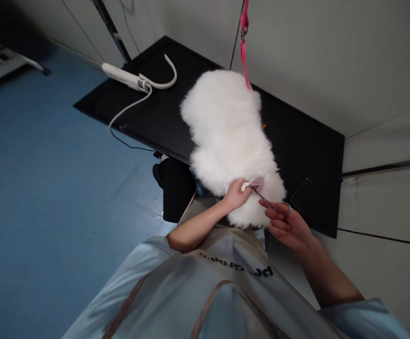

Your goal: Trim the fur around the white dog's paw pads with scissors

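A fluffy white dog point(226, 122) is on the black grooming table, its long coat hiding the face and legs. My left hand point(238, 194) rests against the end nearest me, its fingers pinched on a small white tuft point(245, 186). Beside that tuft is a pinkish-grey patch of skin point(257, 182); I cannot tell which body part it is. My right hand point(285, 226) holds scissors point(266, 202) with fingers at the ring handles. The blades point up and left, their tips close to the pinkish patch and my left fingertips.
A pink leash point(243, 56) runs up from the dog's far end. On the black table point(304, 136) lie a white corded device with a curved arm point(127, 77) at the far left and a dark flat rectangular object point(304, 194) at the right. A wall stands behind the table.
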Tool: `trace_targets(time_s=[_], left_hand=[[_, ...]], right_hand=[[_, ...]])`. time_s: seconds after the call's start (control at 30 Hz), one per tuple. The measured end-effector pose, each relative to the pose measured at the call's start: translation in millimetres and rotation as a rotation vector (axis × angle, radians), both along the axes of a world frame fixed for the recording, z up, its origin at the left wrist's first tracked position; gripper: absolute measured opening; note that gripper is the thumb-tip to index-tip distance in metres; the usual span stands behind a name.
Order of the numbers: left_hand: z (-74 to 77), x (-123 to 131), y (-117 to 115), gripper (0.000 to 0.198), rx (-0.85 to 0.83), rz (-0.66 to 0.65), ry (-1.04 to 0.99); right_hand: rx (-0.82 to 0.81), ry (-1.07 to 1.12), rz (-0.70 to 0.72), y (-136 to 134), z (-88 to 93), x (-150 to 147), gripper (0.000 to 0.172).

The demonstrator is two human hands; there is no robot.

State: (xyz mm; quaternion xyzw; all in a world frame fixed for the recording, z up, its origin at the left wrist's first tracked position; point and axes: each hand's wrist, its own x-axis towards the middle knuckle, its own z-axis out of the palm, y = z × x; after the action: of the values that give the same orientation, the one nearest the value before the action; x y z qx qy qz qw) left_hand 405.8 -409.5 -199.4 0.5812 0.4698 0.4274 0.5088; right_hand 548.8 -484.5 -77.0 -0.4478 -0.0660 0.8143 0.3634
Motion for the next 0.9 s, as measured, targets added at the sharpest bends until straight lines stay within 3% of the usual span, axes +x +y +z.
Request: trace_targets(time_s=[0.2,0.47,0.73,0.9], left_hand=[[-9.5,5,-6,0.006,-0.020,0.056,-0.016],[-11.4,6,-9,0.006,-0.027,0.050,-0.018],[-11.0,7,-11,0.005,0.010,0.056,-0.040],[-8.8,7,-11,0.006,0.006,0.058,-0.053]], right_hand=[[-0.003,0.027,-0.004,-4,3.1,0,0.024],[0.040,0.010,0.011,-14,9.2,-3,0.025],[-0.044,0.126,-0.010,-9,6.2,-15,0.039],[-0.032,0.168,-0.106,-11,-3.3,-17,0.026]])
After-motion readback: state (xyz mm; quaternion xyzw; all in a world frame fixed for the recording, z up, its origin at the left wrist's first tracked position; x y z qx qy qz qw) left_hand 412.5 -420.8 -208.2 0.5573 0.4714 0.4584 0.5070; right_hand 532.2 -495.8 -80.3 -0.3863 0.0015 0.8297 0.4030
